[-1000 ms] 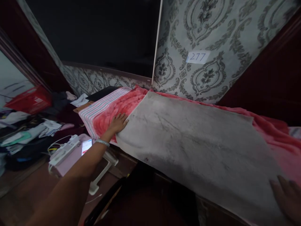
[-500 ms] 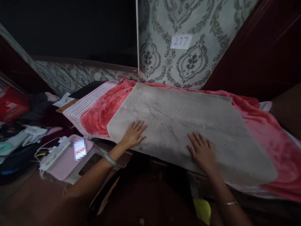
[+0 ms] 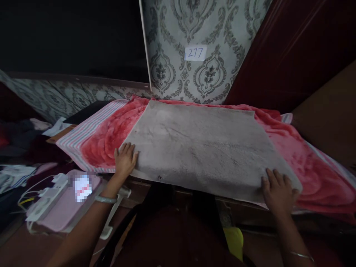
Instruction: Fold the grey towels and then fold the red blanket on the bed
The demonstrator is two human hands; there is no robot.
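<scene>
A grey plush cloth (image 3: 200, 144) lies spread flat on a red fleece blanket (image 3: 108, 135) that covers a raised surface. My left hand (image 3: 125, 160) rests at the cloth's near left corner, fingers extended and lying on the edge. My right hand (image 3: 278, 189) presses on the near right corner, fingers spread flat. Under the red blanket a striped sheet (image 3: 83, 135) shows along the left side.
A patterned wall with a paper tag reading 277 (image 3: 195, 53) stands behind. A dark panel (image 3: 72, 37) fills the upper left. Lower left holds a pink stool (image 3: 63, 207) with a white power strip (image 3: 41, 200) and a phone, and piled clothes (image 3: 16, 174).
Both hands slid outward along the grey cloth's near edge, from its middle to the left and right corners. The camera view shifted rightward.
</scene>
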